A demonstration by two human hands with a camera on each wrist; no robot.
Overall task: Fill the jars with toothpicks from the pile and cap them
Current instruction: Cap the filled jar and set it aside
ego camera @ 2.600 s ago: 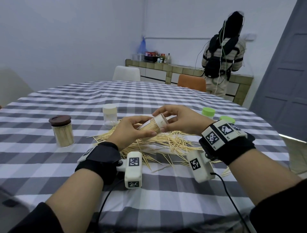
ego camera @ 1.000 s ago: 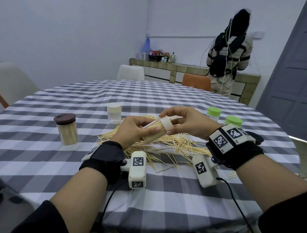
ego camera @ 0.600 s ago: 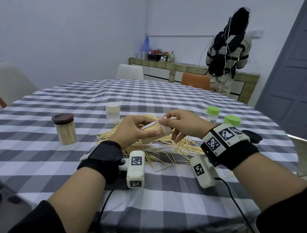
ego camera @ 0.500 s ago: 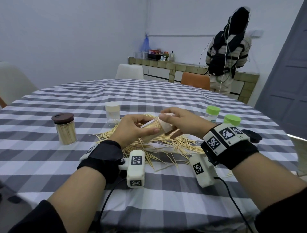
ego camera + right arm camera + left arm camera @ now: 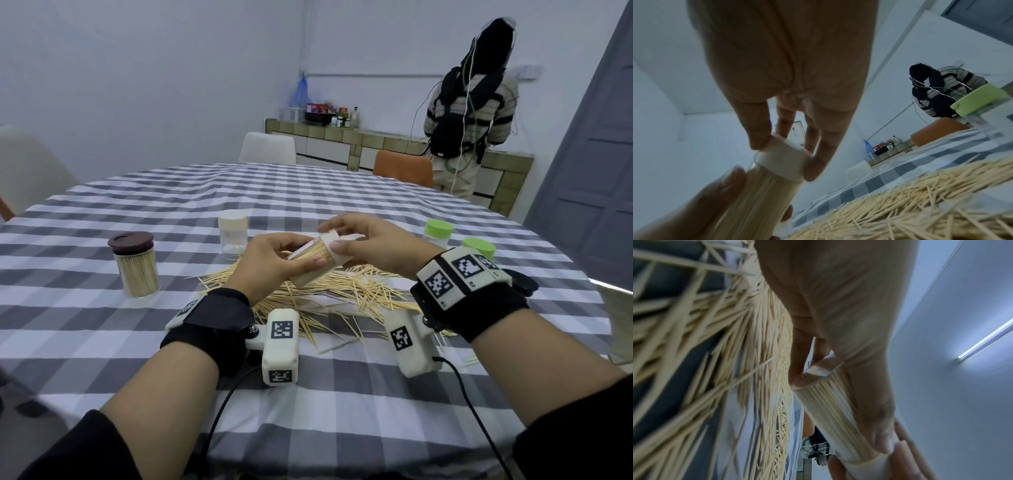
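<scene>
Left hand wraps the toothpick-packed jar, tilted above the pile; right hand fingertips pinch its white cap. No label readable; wristbands carry square black-and-white markers.

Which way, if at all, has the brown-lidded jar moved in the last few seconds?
No. The brown-lidded jar stands as far left of the white-capped jar as before.
</scene>
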